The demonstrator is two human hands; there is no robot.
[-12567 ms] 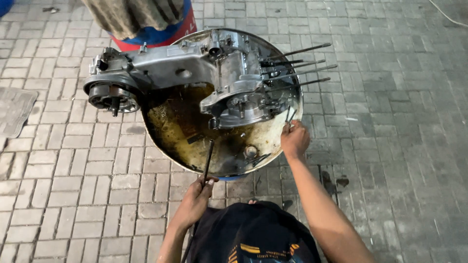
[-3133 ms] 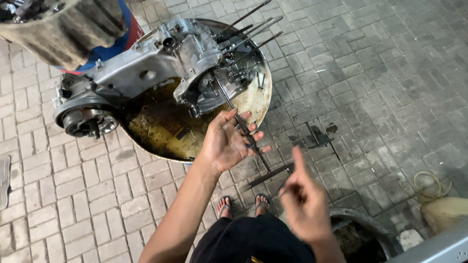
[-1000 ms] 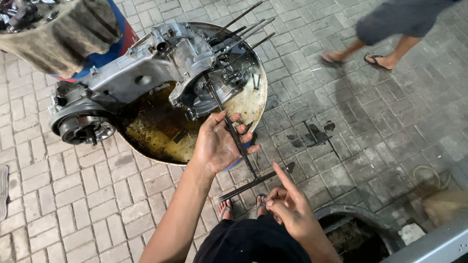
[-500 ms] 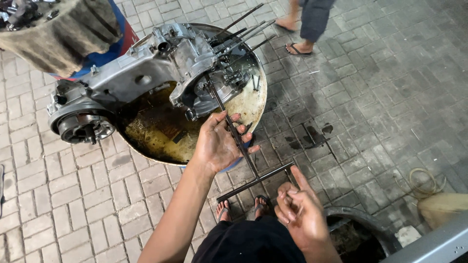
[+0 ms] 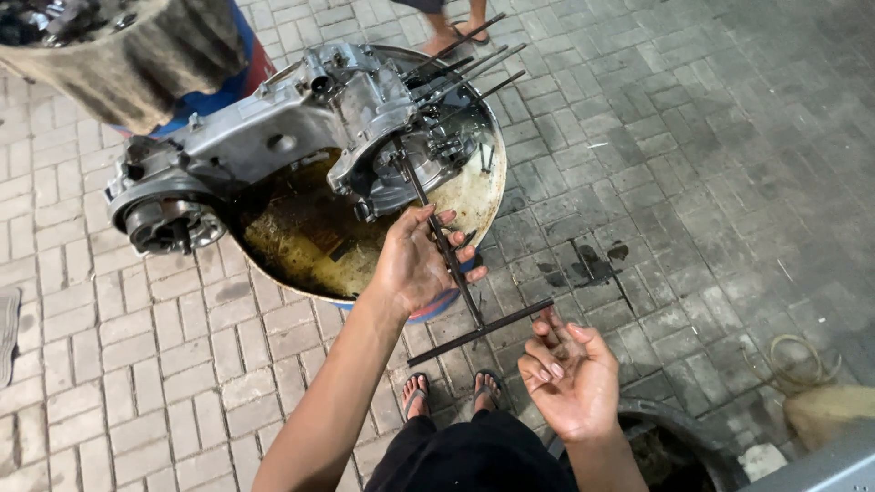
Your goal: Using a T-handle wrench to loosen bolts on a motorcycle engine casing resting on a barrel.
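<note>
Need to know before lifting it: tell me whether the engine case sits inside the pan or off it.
Partly in: the engine case rests across the oily pan, its round end overhanging the left rim.

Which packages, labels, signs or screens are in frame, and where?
None that can be made out: no package, sign, label or screen shows.
Nearest to one: a blue and red drum, top left behind the engine case, round, mostly hidden under a grey cloth; no label on it can be told.
Left hand grips the T-handle wrench; right hand touches its crossbar.
</note>
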